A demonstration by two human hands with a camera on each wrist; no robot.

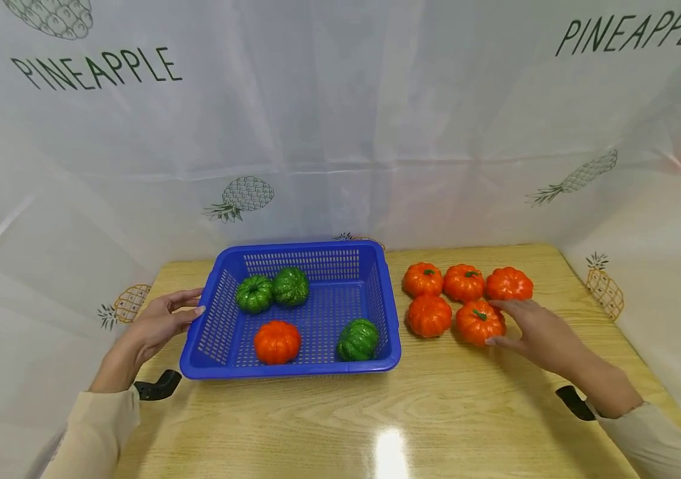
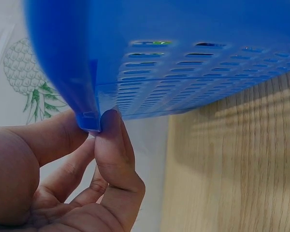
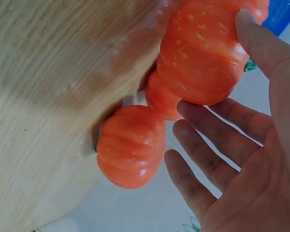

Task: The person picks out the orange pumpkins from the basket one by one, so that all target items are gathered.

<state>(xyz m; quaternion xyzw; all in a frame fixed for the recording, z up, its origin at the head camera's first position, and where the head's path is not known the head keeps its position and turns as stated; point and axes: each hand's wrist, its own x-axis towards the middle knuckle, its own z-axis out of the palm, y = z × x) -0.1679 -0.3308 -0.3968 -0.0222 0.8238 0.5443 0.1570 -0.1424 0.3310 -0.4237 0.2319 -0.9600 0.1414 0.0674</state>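
Observation:
In the head view my left hand (image 1: 160,322) is at the left side of a blue plastic basket (image 1: 292,370). The left wrist view shows its thumb and fingers pinching the basket rim (image 2: 70,63). My right hand (image 1: 546,336) is at a small orange pumpkin (image 1: 476,326) with a green stem, thumb on the near side and fingers on the far side. From the right wrist, those fingers look spread and nearly straight, fingertips right at the edge of the pumpkin (image 3: 203,53). Inside the basket are an orange pumpkin (image 1: 277,342) and three green ones, including one (image 1: 358,339) at the front right.
Several more orange pumpkins cluster right of the basket, among them one (image 1: 429,316) beside its wall and one (image 1: 509,284) at the back. All stand on a wooden table (image 1: 328,419). A white pineapple-print sheet (image 1: 340,120) hangs behind and along both sides.

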